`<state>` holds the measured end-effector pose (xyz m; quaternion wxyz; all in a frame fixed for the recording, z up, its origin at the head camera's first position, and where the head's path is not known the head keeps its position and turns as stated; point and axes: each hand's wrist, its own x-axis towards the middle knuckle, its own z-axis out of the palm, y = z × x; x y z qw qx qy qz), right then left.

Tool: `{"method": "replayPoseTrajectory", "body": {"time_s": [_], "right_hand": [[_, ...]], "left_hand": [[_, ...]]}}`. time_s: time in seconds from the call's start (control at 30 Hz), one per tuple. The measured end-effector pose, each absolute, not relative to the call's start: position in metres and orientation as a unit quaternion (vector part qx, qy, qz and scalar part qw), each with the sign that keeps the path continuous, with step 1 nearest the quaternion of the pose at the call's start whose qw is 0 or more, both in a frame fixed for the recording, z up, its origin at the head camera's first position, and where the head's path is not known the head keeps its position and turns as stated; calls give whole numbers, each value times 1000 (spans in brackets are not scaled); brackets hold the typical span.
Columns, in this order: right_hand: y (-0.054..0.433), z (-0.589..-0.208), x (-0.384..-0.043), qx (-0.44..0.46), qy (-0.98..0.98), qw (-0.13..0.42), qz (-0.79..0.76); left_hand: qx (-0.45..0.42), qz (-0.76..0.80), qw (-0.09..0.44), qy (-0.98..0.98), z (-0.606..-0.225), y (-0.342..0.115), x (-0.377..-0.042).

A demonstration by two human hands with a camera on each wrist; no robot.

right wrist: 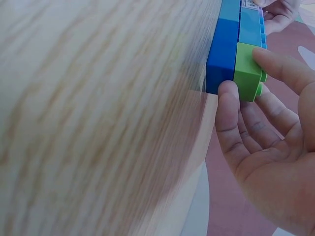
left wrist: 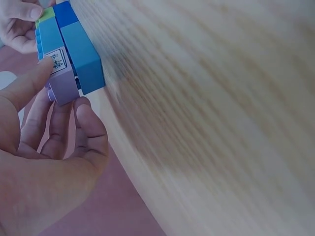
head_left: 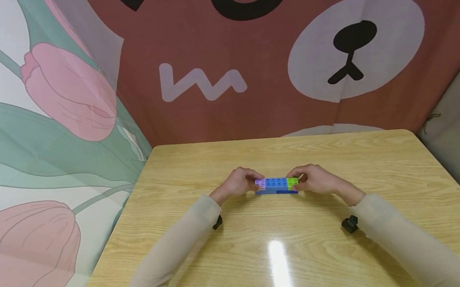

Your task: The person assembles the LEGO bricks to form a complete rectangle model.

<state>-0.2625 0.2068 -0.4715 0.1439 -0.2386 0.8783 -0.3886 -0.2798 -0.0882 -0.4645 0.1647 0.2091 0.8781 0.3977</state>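
A two-layer row of building bricks lies on the wooden table [head_left: 222,259] between both hands. On top, a lavender brick [head_left: 260,187] with a small printed picture sits at the left, a blue brick [head_left: 276,183] in the middle and a lime green brick [head_left: 292,180] at the right. Beneath them are a lighter blue brick [left wrist: 86,61] and a dark blue brick [right wrist: 221,56]. My left hand [head_left: 238,182] pinches the lavender brick, its thumb on the printed side. The green brick is pinched by my right hand [head_left: 316,179]. A narrow gap shows under the lavender brick in the left wrist view.
Behind the table's far edge hangs a brown cloth [head_left: 267,109] with a cartoon bear face. A tulip-patterned cloth [head_left: 70,92] hangs on the left. Black wrist devices [head_left: 350,224] sit under both sleeves. Light glares off the tabletop near the front.
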Motion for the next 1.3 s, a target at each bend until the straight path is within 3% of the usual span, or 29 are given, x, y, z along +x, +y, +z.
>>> {"method": "replayPoseTrajectory", "body": {"time_s": [1.3], "right_hand": [[207, -470, -263, -235, 881, 148, -383]], "left_hand": [[226, 385, 150, 882, -466, -88, -280]]}}
